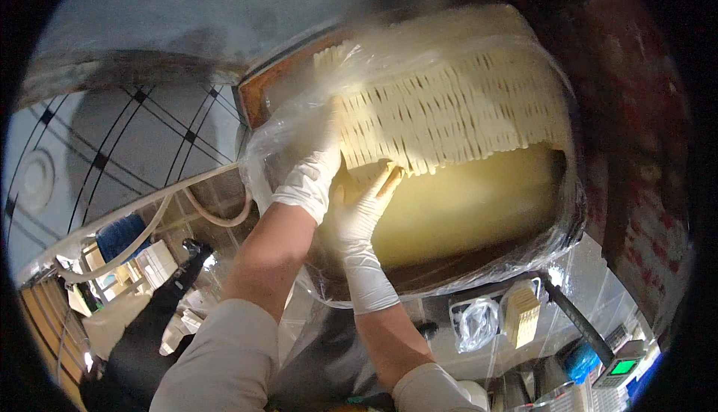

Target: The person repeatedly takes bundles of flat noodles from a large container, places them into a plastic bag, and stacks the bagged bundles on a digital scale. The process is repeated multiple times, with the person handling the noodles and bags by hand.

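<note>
A large open tub (449, 277), lined with clear plastic film, lies before me. Many thin pale yellow slices (432, 115), pressed together in a slitted block, fill its upper part as I see it. Below them is cloudy yellowish liquid or a smooth yellowish surface; I cannot tell which. My left hand (314, 171), in a white glove, presses against the block's left end, its fingertips blurred by haze. My right hand (364, 210), also gloved, has its fingers around the block's lower left corner. Both hands hold the slices at this end.
Plastic film (297, 120) bunches over the tub's left rim. A scale (620, 364) with a lit green display stands lower right; by it are a stack of pale slices (523, 314) and a clear plastic bag (477, 322). A hose (221, 218) hangs beside a tiled surface (129, 148).
</note>
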A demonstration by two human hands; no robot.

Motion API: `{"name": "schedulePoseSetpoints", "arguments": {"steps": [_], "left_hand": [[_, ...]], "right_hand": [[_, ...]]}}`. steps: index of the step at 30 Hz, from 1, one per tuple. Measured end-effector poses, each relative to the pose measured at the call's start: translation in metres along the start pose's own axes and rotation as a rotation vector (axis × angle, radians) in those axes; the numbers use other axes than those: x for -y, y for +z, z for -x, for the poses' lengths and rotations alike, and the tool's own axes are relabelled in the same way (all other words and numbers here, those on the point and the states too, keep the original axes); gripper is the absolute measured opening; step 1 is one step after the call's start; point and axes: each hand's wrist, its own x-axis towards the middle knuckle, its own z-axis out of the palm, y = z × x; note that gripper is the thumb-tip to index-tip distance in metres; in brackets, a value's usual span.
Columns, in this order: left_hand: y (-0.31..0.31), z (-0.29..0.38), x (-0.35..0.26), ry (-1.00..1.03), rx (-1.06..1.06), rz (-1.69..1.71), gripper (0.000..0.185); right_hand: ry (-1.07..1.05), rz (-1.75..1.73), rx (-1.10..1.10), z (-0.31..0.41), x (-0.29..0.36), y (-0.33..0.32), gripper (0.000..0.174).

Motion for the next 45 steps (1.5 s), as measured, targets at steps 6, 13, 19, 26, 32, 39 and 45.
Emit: {"name": "schedulePoseSetpoints", "arguments": {"steps": [6, 13, 19, 26, 32, 39, 45], "left_hand": [[0.012, 0.026, -0.031, -0.132, 0.148, 0.448, 0.058], [0.010, 0.030, -0.042, -0.039, 0.076, 0.310, 0.063], [0.010, 0.028, -0.035, -0.072, 0.113, 0.312, 0.062], [0.011, 0.029, -0.034, -0.143, 0.124, 0.382, 0.056], [0.012, 0.033, -0.041, -0.197, 0.088, 0.418, 0.052], [0.004, 0.028, -0.034, -0.130, 0.082, 0.420, 0.048], [-0.015, 0.017, -0.028, 0.112, 0.209, -0.187, 0.045]], "right_hand": [[-0.075, 0.018, -0.069, 0.023, -0.025, 0.022, 0.095], [-0.217, -0.032, -0.158, 0.010, -0.037, 0.002, 0.093], [-0.201, -0.083, -0.142, -0.005, -0.040, -0.004, 0.092], [-0.255, -0.102, -0.079, 0.006, -0.040, -0.004, 0.086], [-0.338, -0.140, -0.105, 0.006, -0.050, -0.005, 0.078], [-0.398, -0.076, 0.109, -0.019, -0.032, -0.031, 0.084], [-0.142, 0.443, 0.192, -0.061, 0.026, -0.008, 0.102]]}}
